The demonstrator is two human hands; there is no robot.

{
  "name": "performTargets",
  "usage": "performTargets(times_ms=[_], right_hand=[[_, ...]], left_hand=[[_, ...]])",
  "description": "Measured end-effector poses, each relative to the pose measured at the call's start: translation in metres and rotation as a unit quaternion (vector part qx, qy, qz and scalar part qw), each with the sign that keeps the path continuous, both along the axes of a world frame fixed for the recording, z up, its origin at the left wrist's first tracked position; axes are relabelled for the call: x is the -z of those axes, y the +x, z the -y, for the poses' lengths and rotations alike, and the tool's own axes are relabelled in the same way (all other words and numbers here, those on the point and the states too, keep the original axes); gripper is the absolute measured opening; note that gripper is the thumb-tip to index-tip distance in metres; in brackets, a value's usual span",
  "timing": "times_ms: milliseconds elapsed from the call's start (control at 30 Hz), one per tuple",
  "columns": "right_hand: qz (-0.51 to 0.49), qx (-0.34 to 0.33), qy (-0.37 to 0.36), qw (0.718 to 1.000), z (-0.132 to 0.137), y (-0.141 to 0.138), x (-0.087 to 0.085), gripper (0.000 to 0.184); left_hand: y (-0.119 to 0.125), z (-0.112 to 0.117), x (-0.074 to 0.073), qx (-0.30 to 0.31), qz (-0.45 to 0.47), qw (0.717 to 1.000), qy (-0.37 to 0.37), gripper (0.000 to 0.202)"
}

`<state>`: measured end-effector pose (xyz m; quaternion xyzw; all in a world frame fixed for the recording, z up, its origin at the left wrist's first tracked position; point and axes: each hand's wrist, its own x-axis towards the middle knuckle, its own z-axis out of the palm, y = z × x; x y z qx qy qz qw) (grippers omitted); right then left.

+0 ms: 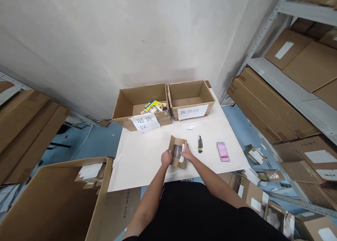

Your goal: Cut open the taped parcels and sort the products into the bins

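Observation:
A small cardboard box (180, 141) with raised flaps lies open near the front of the white table (142, 153). Inside it is something greyish (177, 151) whose kind I cannot make out. My left hand (166, 158) grips the box's left side, with the fingers curled against the flap. On the opposite side, my right hand (186, 152) holds the right edge, close to a white label. A yellow-and-black box cutter (200, 144) lies to the right of my right hand. Farther right is a pink, pixelated rectangle (223, 152).
Two open cartons with handwritten paper signs stand at the back: the left carton (123, 121) holds colourful packets, beside the right carton (210, 106). A large open carton (101, 195) stands at the table's left. Shelves (286, 78) with boxes line the right; more boxes (250, 192) crowd the floor.

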<state>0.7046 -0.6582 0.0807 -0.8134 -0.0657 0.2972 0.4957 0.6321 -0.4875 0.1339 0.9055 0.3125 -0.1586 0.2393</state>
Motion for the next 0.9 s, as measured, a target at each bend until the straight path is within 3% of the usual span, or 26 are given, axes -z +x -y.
performTargets(times_ms=[133, 233, 333, 400, 467, 533, 633, 700, 800, 900], right_hand=[[-0.127, 0.079, 0.145, 0.978, 0.013, -0.001, -0.001, 0.110], [-0.150, 0.119, 0.177, 0.965, 0.024, -0.003, 0.002, 0.107], [-0.029, 0.169, 0.103, 0.980, 0.034, -0.010, 0.005, 0.101], [0.101, 0.165, 0.005, 0.981, 0.039, -0.015, 0.004, 0.088], [0.224, 0.099, -0.098, 0.965, 0.041, -0.020, -0.001, 0.067], [0.302, -0.011, -0.173, 0.937, 0.040, -0.021, -0.008, 0.049], [0.302, -0.151, -0.252, 0.907, 0.030, -0.019, -0.021, 0.047], [0.264, -0.190, -0.295, 0.899, 0.022, -0.014, -0.028, 0.058], [0.228, -0.189, -0.325, 0.898, 0.010, -0.003, -0.035, 0.086], [0.203, -0.165, -0.332, 0.906, 0.000, 0.010, -0.036, 0.091]], left_hand=[[-0.004, -0.014, 0.000, -0.010, 0.006, 1.000, 0.003, 0.038], [-0.008, -0.021, -0.001, 0.001, 0.030, 0.999, -0.010, 0.039], [-0.011, -0.016, 0.000, 0.032, 0.122, 0.992, 0.025, 0.051], [-0.009, -0.007, 0.000, 0.109, 0.169, 0.978, 0.060, 0.047], [-0.006, 0.002, 0.001, 0.205, 0.160, 0.963, 0.070, 0.039], [-0.004, 0.010, 0.003, 0.255, 0.119, 0.957, 0.071, 0.034], [-0.008, 0.012, 0.006, 0.278, 0.059, 0.957, 0.065, 0.028], [-0.012, 0.008, 0.006, 0.287, 0.029, 0.957, 0.027, 0.026], [-0.015, -0.001, 0.003, 0.263, -0.008, 0.962, -0.070, 0.036], [-0.019, -0.002, 0.001, 0.252, 0.002, 0.959, -0.130, 0.046]])
